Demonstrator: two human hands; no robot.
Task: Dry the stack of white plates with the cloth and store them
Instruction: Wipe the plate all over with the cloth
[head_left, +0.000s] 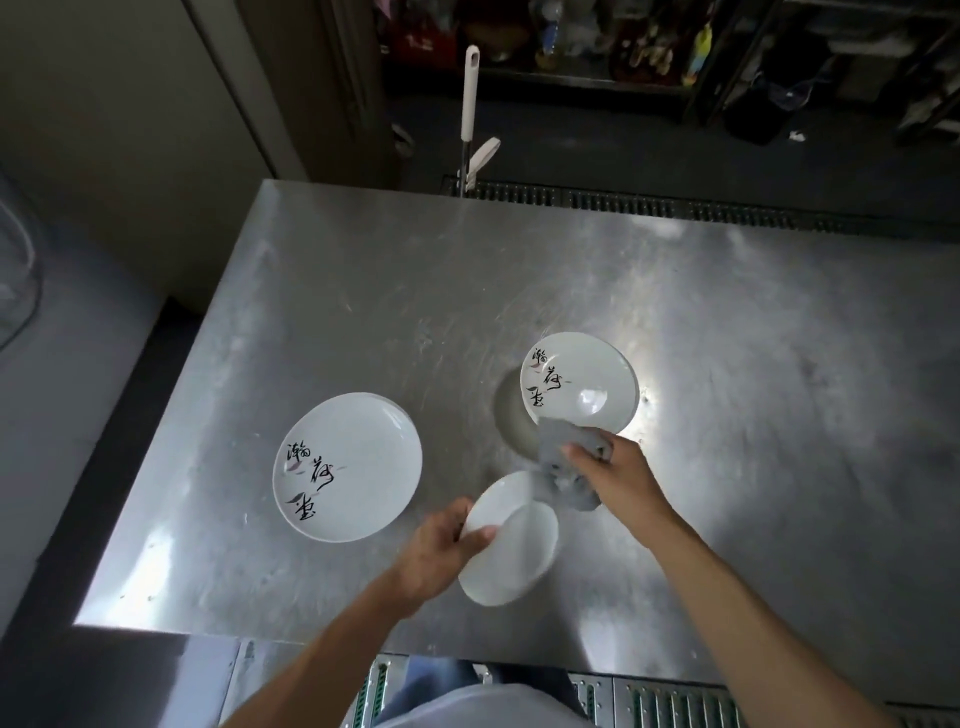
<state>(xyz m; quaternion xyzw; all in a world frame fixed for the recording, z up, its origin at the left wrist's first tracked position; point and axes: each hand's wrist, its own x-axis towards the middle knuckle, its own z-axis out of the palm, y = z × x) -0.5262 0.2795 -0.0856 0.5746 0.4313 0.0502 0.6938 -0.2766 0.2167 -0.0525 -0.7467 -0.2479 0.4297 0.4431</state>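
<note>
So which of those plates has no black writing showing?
The plain plate gripped by the left hand, nearest the person. The far-left plate and the far-right plate both show black brush writing.

The table (363, 291) is bare steel, scuffed with fine scratches, dully reflective. On its near half, the left stack (358, 457), right stack (587, 379) and tilted plate (514, 545) are glossy glazed white ceramic. The cloth (563, 467) above it is soft, matt grey fabric

White plates (347, 467) carry black brush lettering with reddish flecks; the cloth (566, 467) is grey, the table (363, 286) silver.
</note>
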